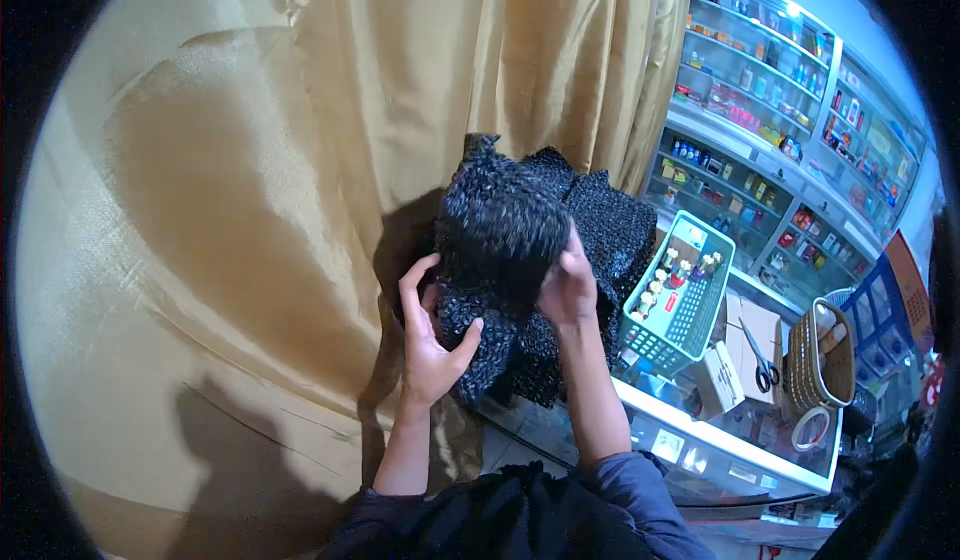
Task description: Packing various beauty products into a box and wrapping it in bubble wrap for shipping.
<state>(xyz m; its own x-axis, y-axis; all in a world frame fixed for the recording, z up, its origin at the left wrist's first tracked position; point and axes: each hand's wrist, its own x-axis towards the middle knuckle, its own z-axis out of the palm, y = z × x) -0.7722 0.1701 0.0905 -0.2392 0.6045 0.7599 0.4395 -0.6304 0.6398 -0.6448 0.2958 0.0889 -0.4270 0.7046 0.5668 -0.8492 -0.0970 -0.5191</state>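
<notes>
A bundle of black bubble wrap [502,215], blurred in places, is between my two hands. My left hand [439,339] has its thumb and fingers spread around the lower left of the bundle, against the black wrap; some of its fingers are hidden behind it. At the bundle's right side is my right hand [571,286], blurred, its fingertips partly out of sight, so its grip cannot be told. More black bubble wrap [619,222] lies behind and to the right, near the glass counter.
A green plastic basket [709,312] holding small decorated items stands on the glass counter [675,425]. Right of it are scissors [761,365], a white box [720,380], a tape roll [811,429] and a woven basket [806,357]. A gold curtain [420,57] hangs left; glass display shelves [750,65] stand behind.
</notes>
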